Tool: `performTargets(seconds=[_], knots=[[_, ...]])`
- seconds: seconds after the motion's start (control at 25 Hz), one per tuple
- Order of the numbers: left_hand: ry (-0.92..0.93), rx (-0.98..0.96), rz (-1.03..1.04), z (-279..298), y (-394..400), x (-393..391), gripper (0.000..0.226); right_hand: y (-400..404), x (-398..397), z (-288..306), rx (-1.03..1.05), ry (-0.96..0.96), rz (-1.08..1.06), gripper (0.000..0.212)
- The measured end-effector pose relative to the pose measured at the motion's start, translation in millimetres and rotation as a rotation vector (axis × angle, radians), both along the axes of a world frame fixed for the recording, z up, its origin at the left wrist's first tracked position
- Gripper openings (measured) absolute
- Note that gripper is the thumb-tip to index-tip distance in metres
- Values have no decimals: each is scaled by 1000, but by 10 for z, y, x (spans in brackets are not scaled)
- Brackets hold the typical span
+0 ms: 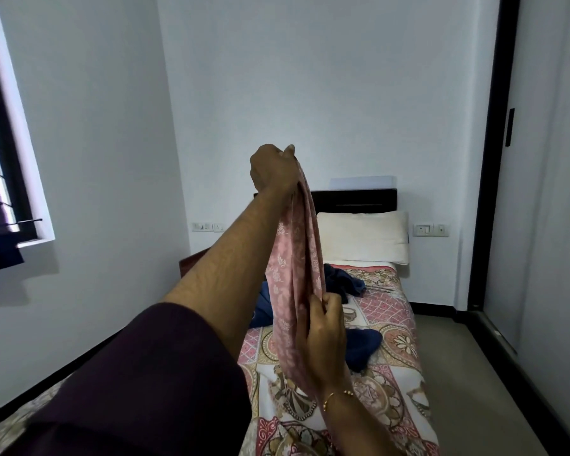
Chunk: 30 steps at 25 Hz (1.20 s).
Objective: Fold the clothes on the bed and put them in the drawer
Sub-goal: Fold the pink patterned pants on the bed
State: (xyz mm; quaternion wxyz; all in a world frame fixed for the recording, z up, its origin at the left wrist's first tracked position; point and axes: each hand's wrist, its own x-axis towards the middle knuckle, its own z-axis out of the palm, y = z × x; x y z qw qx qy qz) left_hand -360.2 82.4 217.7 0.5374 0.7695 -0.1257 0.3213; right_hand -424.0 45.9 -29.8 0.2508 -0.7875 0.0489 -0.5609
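The left hand [272, 167] is up high in the middle of the view, arm stretched out from a dark purple sleeve [145, 383], and it is gripping the top end of a pink patterned cloth [293, 268]. Its fingers are curled tight around the gathered fabric, with a bit of the cloth poking out above the knuckles at 12 o'clock. The cloth is hanging straight down from that fist in long bunched folds, clear of the bed [385, 324], toward 6 o'clock.

Lower down, the right hand [323, 337] is holding the same cloth partway along its length. Its fingers [329, 299] are pinching the right edge of the hanging fabric, thumb side toward the cloth, and a thin gold bracelet [338, 394] is showing on the wrist. The bottom of the cloth is dangling just beside that wrist, at about 7 o'clock from the hand.

Behind the cloth, dark blue clothes [359, 343] are lying crumpled on the patterned bedspread, spreading out from 12 to 4 o'clock of the right hand. A white pillow [362, 236] is resting at the head of the bed against the dark headboard [356, 200].
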Motion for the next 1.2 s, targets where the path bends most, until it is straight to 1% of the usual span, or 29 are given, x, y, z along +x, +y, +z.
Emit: performTargets(seconds=[0.08, 0.12, 0.16, 0.24, 0.4, 0.48, 0.56, 0.64, 0.72, 0.84, 0.96, 1.0, 1.04, 1.08, 1.12, 1.2], knots=[[-21, -5, 4, -24, 19, 12, 50, 96, 10, -68, 32, 53, -24, 53], [-32, -14, 5, -25, 32, 9, 51, 127, 16, -73, 37, 74, -48, 56], [-40, -26, 4, -19, 42, 2, 51, 134, 35, -79, 35, 78, -73, 48], [-59, -53, 6, 22, 74, -17, 50, 97, 99, -83, 42, 112, -110, 22], [-85, -112, 55, 102, 215, 14, 50, -259, 170, -33, 82, 250, -144, 11], [-88, -144, 100, 111, 359, 107, 46, -475, 181, 109, 163, 254, -98, 12], [-93, -176, 159, 99, 522, 211, 37, -722, 169, 320, 229, 264, 99, 20], [-85, -205, 232, 72, 683, 297, 35, -917, 113, 537, 170, 363, 264, 23], [-77, -214, 298, 61, 835, 377, 37, -1066, 110, 721, 105, 386, 300, 24], [-114, -217, 358, 123, 1010, 453, 41, -1108, 169, 910, -100, 476, 305, 24], [-160, -231, 372, 208, 1088, 467, 40, -1041, 244, 1015, -162, 487, 224, 24], [-170, -222, 373, 225, 1097, 458, 40, -1001, 233, 1016, -170, 521, 214, 25], [-176, -206, 375, 230, 1100, 451, 40, -973, 234, 999, -141, 549, 237, 27], [-176, -189, 374, 225, 1097, 455, 40, -946, 232, 988, -45, 560, 292, 31], [-169, -174, 373, 211, 1094, 463, 39, -924, 233, 971, 96, 556, 362, 33], [-132, -147, 367, 160, 1091, 490, 38, -896, 266, 916, 411, 551, 499, 29]])
